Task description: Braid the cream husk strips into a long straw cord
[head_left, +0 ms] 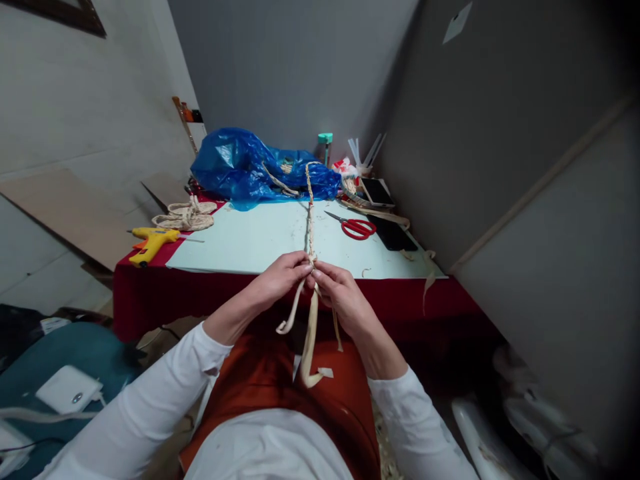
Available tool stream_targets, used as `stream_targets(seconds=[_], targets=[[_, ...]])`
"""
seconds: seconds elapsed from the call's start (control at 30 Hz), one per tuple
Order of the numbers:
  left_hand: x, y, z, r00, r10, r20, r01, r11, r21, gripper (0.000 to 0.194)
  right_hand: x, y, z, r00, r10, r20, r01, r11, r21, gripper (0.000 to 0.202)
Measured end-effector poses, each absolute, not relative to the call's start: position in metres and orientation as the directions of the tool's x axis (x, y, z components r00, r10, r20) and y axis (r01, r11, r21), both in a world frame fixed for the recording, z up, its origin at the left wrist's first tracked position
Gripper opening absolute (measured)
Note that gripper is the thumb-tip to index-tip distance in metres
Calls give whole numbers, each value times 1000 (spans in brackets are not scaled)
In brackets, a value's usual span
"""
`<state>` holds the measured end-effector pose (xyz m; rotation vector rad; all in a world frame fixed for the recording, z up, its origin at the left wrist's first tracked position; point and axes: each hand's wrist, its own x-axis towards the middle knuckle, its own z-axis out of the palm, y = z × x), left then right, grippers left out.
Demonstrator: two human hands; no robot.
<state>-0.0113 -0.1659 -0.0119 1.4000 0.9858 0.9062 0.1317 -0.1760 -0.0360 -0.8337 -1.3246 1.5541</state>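
A braided cord (311,220) of pale plant fibre stretches from the blue plastic bag toward me across the white tabletop sheet. At its near end, over the table's front edge, my left hand (285,275) and my right hand (337,287) meet, thumbs and fingers pinched on the braid. Loose fibre strands (311,327) hang below my fingers toward my lap, one curling at its tip. The exact spot where the strands cross is partly hidden by my fingertips.
Red-handled scissors (358,228) lie right of the braid, beside a dark flat object (393,233). A yellow glue gun (153,244) and woven sandals (184,215) sit at the left. The blue plastic bag (240,167) is at the back. A wall stands close on the right.
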Motion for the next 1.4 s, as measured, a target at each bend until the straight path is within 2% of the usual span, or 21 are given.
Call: stream_targets(seconds=[0.13,0.23,0.3,0.37,0.47,0.57,0.73,0.83,0.9,1.0,1.2,1.27,1.4], targets=[[-11,-166,-13,337,938,-79,30,74,997,15,138,-170,-41,-341,921,187,42,213,-976,23],[-9,-165,-20,286,942,-175,-22,189,982,15,141,-173,-40,-322,908,269,260,358,-897,26],[-8,-165,-26,227,952,-207,-54,225,973,15,141,-181,-37,-279,915,291,483,396,-781,28],[-7,-166,-32,167,970,-177,-50,188,981,13,140,-191,-33,-212,922,324,711,373,-596,27],[-4,-171,-37,84,991,-104,-23,106,994,13,134,-205,-31,-176,886,428,865,347,-362,25],[-2,-175,-37,34,995,-95,-75,97,992,14,121,-217,-38,-198,843,501,855,398,-332,21],[-8,-178,-39,107,984,-145,-210,165,964,21,109,-226,-56,-255,829,497,827,454,-331,22],[-13,-177,-42,97,988,-118,-231,137,963,19,120,-221,-52,-308,822,479,735,525,-428,22],[-13,-176,-40,76,993,-93,-213,107,971,18,131,-211,-43,-245,825,509,680,521,-516,21],[-8,-175,-31,40,997,-69,-178,75,981,17,138,-190,-28,-132,839,527,670,467,-577,20],[-4,-171,-19,37,998,-44,-177,50,983,18,130,-154,-16,-205,913,354,486,408,-773,22],[-5,-169,-20,36,998,-50,-163,55,985,19,130,-151,-17,-191,917,351,442,400,-803,19],[-5,-168,-20,49,996,-68,-106,73,992,17,134,-149,-20,-200,898,392,451,439,-777,22]])
